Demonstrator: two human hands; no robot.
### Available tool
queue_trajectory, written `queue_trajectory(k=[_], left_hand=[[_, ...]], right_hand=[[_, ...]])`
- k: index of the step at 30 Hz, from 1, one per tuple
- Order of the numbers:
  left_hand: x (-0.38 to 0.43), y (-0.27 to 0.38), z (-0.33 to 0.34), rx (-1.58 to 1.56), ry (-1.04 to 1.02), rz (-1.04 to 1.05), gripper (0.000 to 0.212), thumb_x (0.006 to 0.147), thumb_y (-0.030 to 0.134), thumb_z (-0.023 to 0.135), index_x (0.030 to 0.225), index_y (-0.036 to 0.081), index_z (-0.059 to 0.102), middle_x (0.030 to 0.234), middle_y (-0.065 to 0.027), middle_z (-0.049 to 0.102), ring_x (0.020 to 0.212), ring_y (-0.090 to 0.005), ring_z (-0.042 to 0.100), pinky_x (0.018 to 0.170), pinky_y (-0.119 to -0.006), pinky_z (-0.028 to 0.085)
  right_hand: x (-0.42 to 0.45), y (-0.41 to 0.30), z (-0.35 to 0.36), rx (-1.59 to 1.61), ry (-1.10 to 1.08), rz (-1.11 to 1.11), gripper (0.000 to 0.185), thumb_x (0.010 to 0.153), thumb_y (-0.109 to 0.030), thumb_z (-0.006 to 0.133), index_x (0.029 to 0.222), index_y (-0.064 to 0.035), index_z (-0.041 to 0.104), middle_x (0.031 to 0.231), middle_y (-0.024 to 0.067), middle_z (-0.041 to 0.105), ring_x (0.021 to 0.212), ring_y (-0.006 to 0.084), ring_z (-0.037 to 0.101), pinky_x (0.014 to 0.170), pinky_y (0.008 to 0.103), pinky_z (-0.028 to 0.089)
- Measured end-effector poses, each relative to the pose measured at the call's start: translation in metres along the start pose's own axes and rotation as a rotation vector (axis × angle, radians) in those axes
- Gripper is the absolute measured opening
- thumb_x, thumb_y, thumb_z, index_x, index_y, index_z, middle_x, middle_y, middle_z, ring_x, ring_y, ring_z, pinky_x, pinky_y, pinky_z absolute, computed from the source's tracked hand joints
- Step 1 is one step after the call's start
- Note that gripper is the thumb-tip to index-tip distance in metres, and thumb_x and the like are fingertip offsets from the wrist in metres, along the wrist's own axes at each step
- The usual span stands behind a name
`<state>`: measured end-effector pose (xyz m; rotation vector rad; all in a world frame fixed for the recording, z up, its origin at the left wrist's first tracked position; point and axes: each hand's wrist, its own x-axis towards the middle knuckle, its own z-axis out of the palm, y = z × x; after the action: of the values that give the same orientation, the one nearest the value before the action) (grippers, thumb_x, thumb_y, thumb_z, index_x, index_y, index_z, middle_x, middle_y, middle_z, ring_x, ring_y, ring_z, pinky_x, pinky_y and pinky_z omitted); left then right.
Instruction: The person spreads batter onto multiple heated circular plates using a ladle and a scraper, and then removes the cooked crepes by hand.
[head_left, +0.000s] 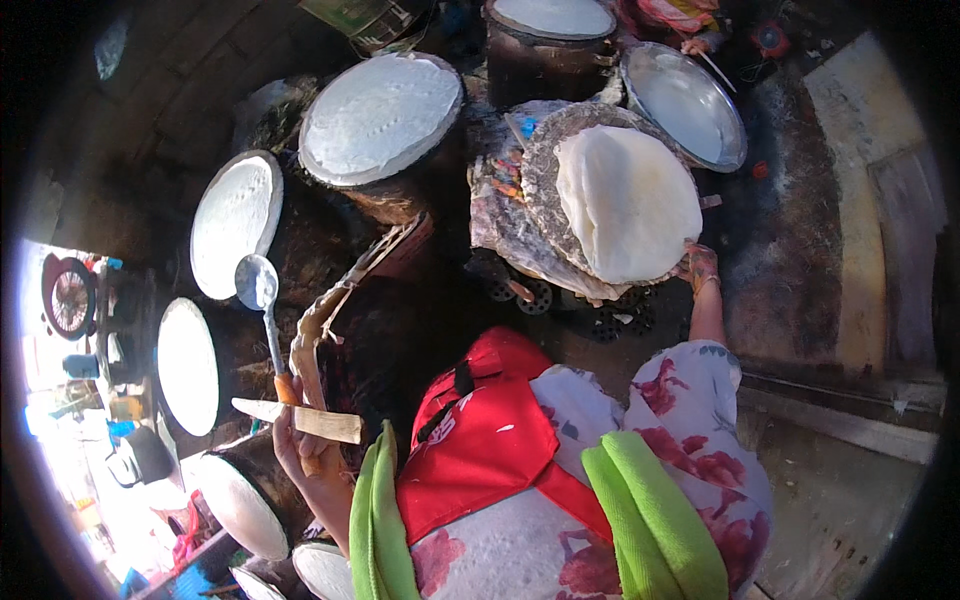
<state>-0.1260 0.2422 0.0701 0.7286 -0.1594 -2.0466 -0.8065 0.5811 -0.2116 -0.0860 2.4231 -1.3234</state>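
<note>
My left hand (309, 448) grips a metal ladle (257, 283) by its orange handle, together with a flat wooden scraper (300, 420). White batter coats the ladle's bowl. On the right, my right hand (702, 268) has its fingers closed at the edge of a pile of thin white round sheets (637, 202). One sheet on top is partly folded over. The pile rests on a round, grey-crusted board (541, 176), which lies on a cloth-covered support (499, 225).
Several round griddles spread with white batter, one a large griddle (382, 120), curve around the left. A metal basin (684, 105) of white liquid stands at back right, near another person's hand (695, 46) holding a stick. Perforated briquettes (534, 297) lie below the support.
</note>
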Motion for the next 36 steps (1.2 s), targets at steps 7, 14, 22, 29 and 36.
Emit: queue_trajectory(k=[7,14,22,29,36], left_hand=[[-0.006,-0.017,-0.032,0.065,0.086,0.007,0.045,0.091,0.018,0.049,0.132,0.001,0.044,0.060,-0.0020,0.051,0.038,-0.0057,0.041,0.034,-0.019,0.032],[-0.062,-0.053,-0.065,-0.012,0.313,0.304,0.039,0.085,0.014,0.062,0.121,0.006,0.049,0.067,0.0009,0.043,0.043,-0.0085,0.039,0.039,-0.022,0.033],[-0.171,-0.107,-0.113,-0.057,0.672,0.894,0.042,0.088,0.014,0.064,0.124,0.006,0.044,0.070,0.0005,0.046,0.049,-0.0075,0.044,0.038,-0.023,0.038],[-0.311,-0.188,-0.148,-0.260,0.695,1.243,0.036,0.097,0.035,0.050,0.125,0.013,0.046,0.065,-0.0002,0.042,0.046,-0.0084,0.042,0.042,-0.021,0.037],[-0.448,-0.337,-0.207,-0.358,1.305,0.994,0.037,0.097,0.034,0.050,0.123,0.009,0.045,0.062,-0.0002,0.041,0.042,-0.0095,0.040,0.042,-0.024,0.035]], right_hand=[[-0.063,-0.198,0.144,-0.447,-0.062,-0.669,0.032,0.092,-0.031,0.056,0.106,-0.0031,0.060,0.089,0.0113,0.066,0.080,0.0194,0.063,0.069,0.0318,0.049],[-0.422,-0.379,0.329,-0.405,-1.907,-1.077,0.071,0.077,-0.032,0.074,0.134,-0.0009,0.044,0.103,0.0124,0.065,0.088,0.0205,0.064,0.079,0.0325,0.051],[-0.604,-0.292,0.302,-0.469,-2.187,-1.995,0.070,0.082,-0.020,0.063,0.137,0.0062,0.028,0.095,0.0212,0.061,0.080,0.0364,0.064,0.064,0.0410,0.052],[-0.692,-0.189,0.275,-0.244,-2.448,-1.487,0.038,0.092,-0.011,0.052,0.129,-0.0056,0.048,0.099,0.0253,0.062,0.092,0.0392,0.064,0.075,0.0385,0.051],[-0.700,-0.113,0.289,-0.502,-2.501,-1.707,0.032,0.093,-0.009,0.052,0.125,-0.0079,0.053,0.075,0.0055,0.059,0.065,0.0151,0.056,0.061,0.0296,0.046]])
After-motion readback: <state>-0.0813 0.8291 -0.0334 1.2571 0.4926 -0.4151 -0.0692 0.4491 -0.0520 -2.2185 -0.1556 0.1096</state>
